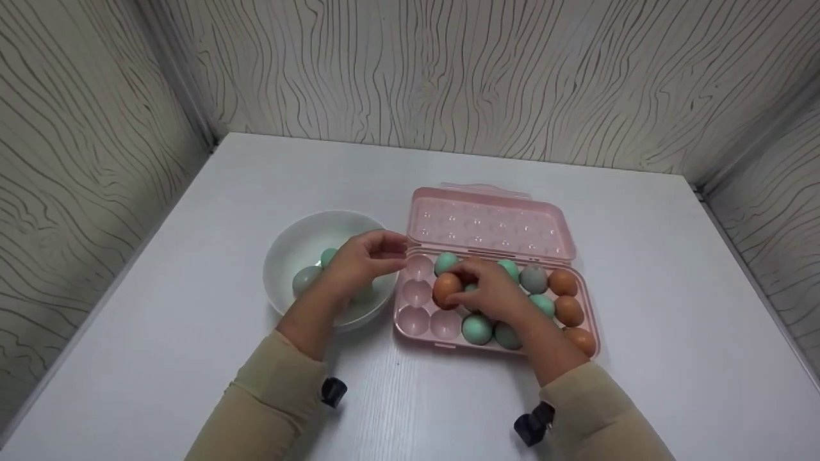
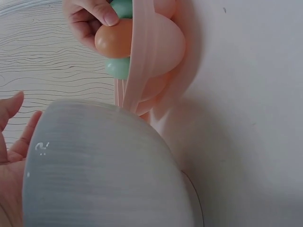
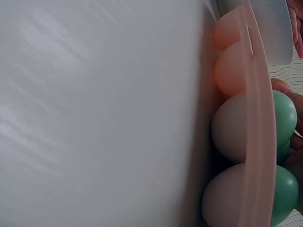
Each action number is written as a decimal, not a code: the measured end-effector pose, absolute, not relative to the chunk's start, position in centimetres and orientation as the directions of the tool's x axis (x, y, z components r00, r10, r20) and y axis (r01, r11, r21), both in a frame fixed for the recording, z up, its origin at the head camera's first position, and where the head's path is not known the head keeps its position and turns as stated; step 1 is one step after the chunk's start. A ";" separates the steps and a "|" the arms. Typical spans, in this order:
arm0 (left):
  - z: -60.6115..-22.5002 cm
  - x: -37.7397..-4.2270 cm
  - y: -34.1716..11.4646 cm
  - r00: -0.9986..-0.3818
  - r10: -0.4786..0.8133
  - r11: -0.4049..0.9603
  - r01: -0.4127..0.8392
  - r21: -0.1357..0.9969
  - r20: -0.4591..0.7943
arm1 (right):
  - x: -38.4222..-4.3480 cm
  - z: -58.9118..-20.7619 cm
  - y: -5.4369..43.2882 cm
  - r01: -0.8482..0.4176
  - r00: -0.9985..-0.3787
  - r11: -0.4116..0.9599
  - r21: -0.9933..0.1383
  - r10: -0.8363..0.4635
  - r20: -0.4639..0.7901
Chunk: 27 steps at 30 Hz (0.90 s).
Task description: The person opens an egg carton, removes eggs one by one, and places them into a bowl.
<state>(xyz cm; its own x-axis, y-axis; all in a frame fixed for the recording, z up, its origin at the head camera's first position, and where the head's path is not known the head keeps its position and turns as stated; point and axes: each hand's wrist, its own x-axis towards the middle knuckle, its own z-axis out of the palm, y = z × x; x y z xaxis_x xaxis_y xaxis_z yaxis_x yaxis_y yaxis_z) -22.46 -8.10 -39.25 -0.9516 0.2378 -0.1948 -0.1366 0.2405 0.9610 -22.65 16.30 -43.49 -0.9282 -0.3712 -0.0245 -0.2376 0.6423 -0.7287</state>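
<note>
A brown egg [image 1: 446, 290] is pinched between the thumb and fingers of my right hand [image 1: 490, 291], at the middle row of the pink egg carton [image 1: 423, 339]. In the left wrist view the thumb [image 2: 110, 18] lies on top of this egg. My left hand [image 1: 366, 262] hangs over the right rim of the white bowl [image 1: 282, 240], fingers relaxed and holding nothing, with fingertips near the carton's left edge. Inside the bowl are a grey-green egg [image 1: 306, 280] and a green egg [image 1: 329, 257], partly hidden by that hand.
Brown eggs [image 1: 569, 311] line the carton's right column, with green and grey ones toward the middle. Bare cups [image 1: 414, 320] show at its left. The lid [image 1: 493, 221] stands opened at the back. Wood-grain panels [image 1: 423, 77] border the white table [image 1: 672, 307].
</note>
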 end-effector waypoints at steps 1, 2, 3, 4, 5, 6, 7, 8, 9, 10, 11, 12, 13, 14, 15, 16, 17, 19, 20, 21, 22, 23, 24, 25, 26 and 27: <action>-39.3 -22.5 -8.1 -0.951 0.238 0.243 -0.137 0.960 -0.196 | -22.7 -43.3 16.3 -0.223 -0.931 0.639 -0.736 -0.364 -0.035; -39.2 -22.5 -8.1 -0.950 0.241 0.244 -0.138 0.960 -0.198 | -22.7 -43.0 16.4 -0.209 -0.933 0.636 -0.742 -0.357 -0.043; -39.2 -22.5 -8.0 -0.950 0.244 0.245 -0.136 0.960 -0.197 | -22.8 -42.8 16.4 -0.203 -0.933 0.630 -0.750 -0.356 -0.047; -39.2 -22.5 -8.0 -0.949 0.246 0.248 -0.134 0.959 -0.196 | -22.8 -42.5 16.5 -0.196 -0.933 0.619 -0.761 -0.356 -0.049; -39.3 -22.5 -8.0 -0.949 0.251 0.249 -0.128 0.960 -0.192 | -22.9 -42.2 16.5 -0.197 -0.932 0.609 -0.768 -0.360 -0.047; -39.2 -22.5 -7.9 -0.948 0.253 0.252 -0.127 0.960 -0.191 | -22.9 -41.9 16.5 -0.202 -0.930 0.601 -0.773 -0.364 -0.040; -39.2 -22.5 -7.9 -0.948 0.256 0.253 -0.121 0.960 -0.187 | -23.0 -41.6 16.6 -0.205 -0.929 0.593 -0.778 -0.368 -0.035; -39.2 -22.5 -7.8 -0.949 0.258 0.254 -0.116 0.960 -0.183 | -23.1 -41.4 16.6 -0.211 -0.929 0.587 -0.782 -0.370 -0.027; -39.2 -22.5 -7.8 -0.949 0.262 0.255 -0.110 0.961 -0.178 | -23.1 -41.1 16.7 -0.212 -0.928 0.577 -0.789 -0.371 -0.021; -39.2 -22.5 -7.7 -0.948 0.265 0.252 -0.105 0.962 -0.173 | -23.2 -40.8 16.8 -0.211 -0.929 0.573 -0.792 -0.369 -0.019; -39.2 -22.5 -7.7 -0.948 0.269 0.250 -0.100 0.963 -0.169 | -23.2 -40.6 16.8 -0.212 -0.931 0.573 -0.792 -0.366 -0.015; -39.2 -22.5 -7.6 -0.948 0.272 0.248 -0.096 0.964 -0.164 | -23.3 -40.4 16.9 -0.206 -0.933 0.574 -0.793 -0.359 -0.018; -39.2 -22.5 -7.6 -0.948 0.276 0.247 -0.091 0.965 -0.160 | -23.3 -40.1 17.0 -0.200 -0.935 0.576 -0.793 -0.354 -0.021; -39.2 -22.5 -7.6 -0.948 0.277 0.247 -0.089 0.965 -0.159 | -23.4 -39.9 17.0 -0.194 -0.937 0.578 -0.793 -0.348 -0.025; -39.2 -22.5 -7.6 -0.947 0.280 0.245 -0.087 0.966 -0.156 | -23.4 -39.7 17.0 -0.188 -0.938 0.579 -0.794 -0.344 -0.029; -39.3 -22.5 -7.6 -0.947 0.282 0.243 -0.086 0.966 -0.155 | -23.4 -39.6 17.1 -0.186 -0.939 0.580 -0.793 -0.342 -0.030; -39.3 -22.5 -7.5 -0.947 0.285 0.241 -0.081 0.967 -0.151 | -23.5 -39.4 17.0 -0.181 -0.940 0.579 -0.795 -0.339 -0.032; -39.4 -22.5 -7.5 -0.945 0.289 0.240 -0.082 0.967 -0.152 | -23.4 -39.1 16.9 -0.174 -0.941 0.568 -0.804 -0.336 -0.033; -39.4 -22.5 -7.4 -0.945 0.290 0.238 -0.082 0.968 -0.151 | -23.4 -39.0 16.9 -0.174 -0.941 0.560 -0.810 -0.337 -0.031; -39.4 -22.5 -7.4 -0.944 0.294 0.236 -0.080 0.968 -0.150 | -23.4 -38.8 16.7 -0.171 -0.941 0.549 -0.818 -0.338 -0.030; -39.4 -22.5 -7.3 -0.943 0.298 0.234 -0.079 0.969 -0.149 | -23.3 -38.6 16.6 -0.170 -0.940 0.539 -0.825 -0.341 -0.029; -39.4 -22.5 -7.3 -0.941 0.303 0.231 -0.078 0.970 -0.148 | -23.3 -38.5 16.5 -0.163 -0.940 0.531 -0.832 -0.340 -0.032; -39.4 -22.4 -7.2 -0.940 0.306 0.234 -0.080 0.969 -0.151 | -23.2 -38.3 16.3 -0.153 -0.940 0.519 -0.841 -0.340 -0.039; -39.4 -22.4 -7.2 -0.938 0.310 0.235 -0.080 0.969 -0.153 | -23.1 -38.1 16.1 -0.141 -0.940 0.509 -0.849 -0.339 -0.047; -39.4 -22.4 -7.1 -0.936 0.316 0.234 -0.079 0.969 -0.153 | -23.0 -37.9 15.9 -0.131 -0.939 0.498 -0.857 -0.341 -0.054; -39.4 -22.4 -7.1 -0.934 0.323 0.234 -0.077 0.969 -0.152 | -23.0 -37.8 15.7 -0.123 -0.938 0.490 -0.863 -0.342 -0.060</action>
<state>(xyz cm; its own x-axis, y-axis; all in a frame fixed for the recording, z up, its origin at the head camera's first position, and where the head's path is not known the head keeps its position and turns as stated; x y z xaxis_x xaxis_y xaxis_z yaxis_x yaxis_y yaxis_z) -22.38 -7.10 -39.37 -0.9341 0.3232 -0.1520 -0.0768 0.2339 0.9692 -22.95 15.71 -37.77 -0.9378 -0.3418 -0.0601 -0.1231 0.4895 -0.8633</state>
